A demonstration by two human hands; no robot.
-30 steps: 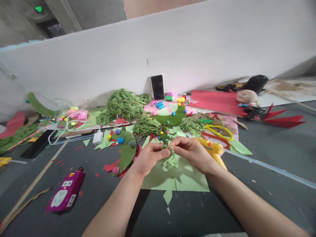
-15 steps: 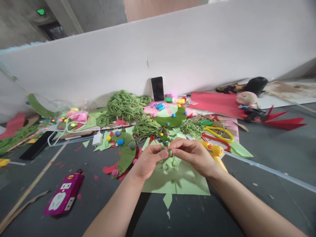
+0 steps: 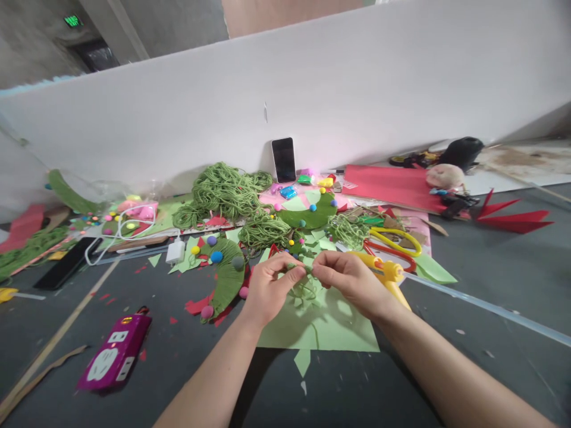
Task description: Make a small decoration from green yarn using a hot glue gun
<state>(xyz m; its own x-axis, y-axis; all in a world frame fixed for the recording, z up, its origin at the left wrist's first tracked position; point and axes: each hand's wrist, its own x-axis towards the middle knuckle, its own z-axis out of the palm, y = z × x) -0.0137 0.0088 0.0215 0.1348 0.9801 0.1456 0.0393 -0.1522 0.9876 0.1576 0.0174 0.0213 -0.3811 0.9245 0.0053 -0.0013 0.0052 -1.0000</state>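
Both hands meet over a pale green paper sheet [image 3: 339, 333]. My left hand [image 3: 274, 288] pinches a short piece of green yarn [image 3: 307, 268] between thumb and forefinger. From the other side, my right hand [image 3: 345, 279] pinches the same yarn with its fingertips. Below the fingers, loose green strands and paper scraps [image 3: 306, 292] lie on the sheet. To the left lies a curved piece wrapped in green yarn [image 3: 228, 279], with coloured pompoms on it. A yellow glue gun [image 3: 392, 272] with a long clear glue stick sits just behind my right hand.
Yarn heaps [image 3: 223, 193] and a second wrapped curve [image 3: 310, 219] lie behind the hands. A phone [image 3: 284, 159] leans on the white partition [image 3: 357, 89]. Yellow-handled scissors [image 3: 404, 238] lie right, a purple box [image 3: 116, 351] and white charger [image 3: 175, 251] left. Red card [image 3: 392, 187] lies at the back.
My hands have drawn slightly apart, so the green yarn shows stretched between the fingertips. My left hand has tilted up a little. The things on the table stay where they were.
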